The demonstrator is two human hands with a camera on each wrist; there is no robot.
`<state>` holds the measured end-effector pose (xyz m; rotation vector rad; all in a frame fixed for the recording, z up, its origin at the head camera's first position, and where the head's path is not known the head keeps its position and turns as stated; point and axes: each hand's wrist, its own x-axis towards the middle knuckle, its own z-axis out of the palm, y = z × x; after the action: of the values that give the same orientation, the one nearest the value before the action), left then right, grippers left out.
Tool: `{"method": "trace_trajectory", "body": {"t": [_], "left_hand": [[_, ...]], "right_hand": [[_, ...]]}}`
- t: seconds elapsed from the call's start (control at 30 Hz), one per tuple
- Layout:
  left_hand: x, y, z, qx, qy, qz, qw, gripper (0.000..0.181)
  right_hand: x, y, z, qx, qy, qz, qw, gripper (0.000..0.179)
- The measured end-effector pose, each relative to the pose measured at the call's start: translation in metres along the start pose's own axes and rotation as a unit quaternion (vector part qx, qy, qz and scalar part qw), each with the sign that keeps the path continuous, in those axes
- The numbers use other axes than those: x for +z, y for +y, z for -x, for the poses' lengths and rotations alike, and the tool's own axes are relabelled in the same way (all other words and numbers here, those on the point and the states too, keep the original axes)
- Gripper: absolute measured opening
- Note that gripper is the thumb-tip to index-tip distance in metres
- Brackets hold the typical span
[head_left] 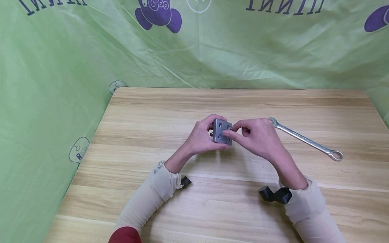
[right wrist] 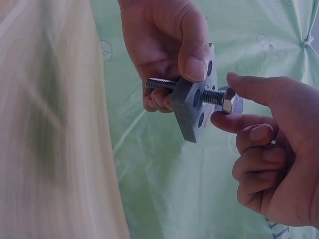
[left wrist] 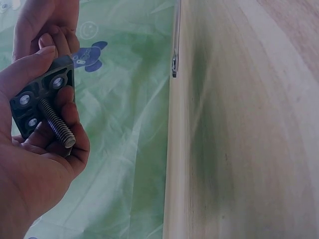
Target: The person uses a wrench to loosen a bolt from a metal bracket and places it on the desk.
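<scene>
Pinching bolt hd (right wrist: 229,101); hidden, L-wrist cam

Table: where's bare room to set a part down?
Free on the table: left of the left sleeve; front middle, between it and the right sleeve; front right, nearer than the wrench; far strip along the green cloth. Crowded: centre, where the left hand holds the plate and the right hand pinches the bolt, wrench close by.

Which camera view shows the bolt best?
Right wrist: the bolt shows its head, and thread on both sides of the plate. Left wrist shows only its threaded end; the head camera, just small parts.
</scene>
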<state>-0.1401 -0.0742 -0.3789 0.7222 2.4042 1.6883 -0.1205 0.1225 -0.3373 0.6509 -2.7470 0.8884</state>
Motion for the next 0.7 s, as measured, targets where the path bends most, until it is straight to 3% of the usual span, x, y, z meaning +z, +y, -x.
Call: {"method": "trace_trajectory", "body": {"t": [0.47,0.7], "left_hand": [[-0.0006,0.0004,-0.0002,0.0,-0.002,-0.011,0.9999,0.069],[0.0,0.0002,-0.0004,-0.001,-0.003,-0.008,1.0,0.069]], "right_hand": [[-0.001,0.0009,0.0005,-0.052,0.008,-0.029,0.9982,0.018],[0.0028,0.0041,0.0003,-0.097,0.037,-0.057,0.993,0.027]]}}
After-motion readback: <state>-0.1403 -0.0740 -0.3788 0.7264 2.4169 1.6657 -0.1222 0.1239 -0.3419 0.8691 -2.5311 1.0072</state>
